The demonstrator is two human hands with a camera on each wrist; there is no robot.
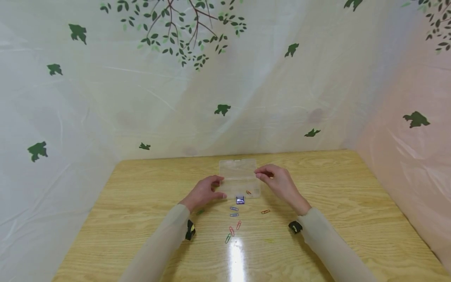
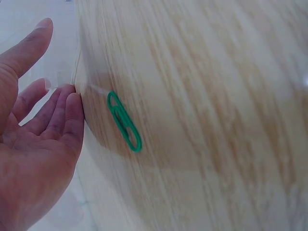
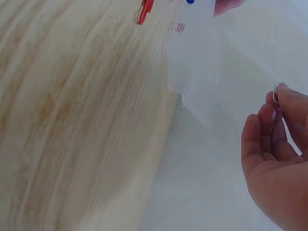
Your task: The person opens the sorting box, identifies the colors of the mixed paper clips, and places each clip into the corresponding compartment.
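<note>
A clear plastic box (image 1: 232, 190) lies on the table with its lid (image 1: 237, 168) folded back. Inside it is an orange-red paper clip (image 1: 248, 192). My left hand (image 1: 204, 192) rests at the box's left side, fingers loosely extended against the edge and thumb apart near the front corner. Beside that hand lies a green paper clip (image 2: 124, 121). Off the box's right side, my right hand (image 1: 280, 184) pinches a white paper clip (image 3: 275, 92) between thumb and fingertips, raised above the table.
A small dark blue-and-white item (image 1: 240, 200) sits at the box's front edge. Nearer me lie blue paper clips (image 1: 234, 214), red ones (image 1: 239, 225), another green one (image 1: 228, 238), an orange one (image 1: 266, 211) and a yellow one (image 1: 269, 240). Behind the table (image 1: 158, 180) hangs a patterned sheet (image 1: 169, 117).
</note>
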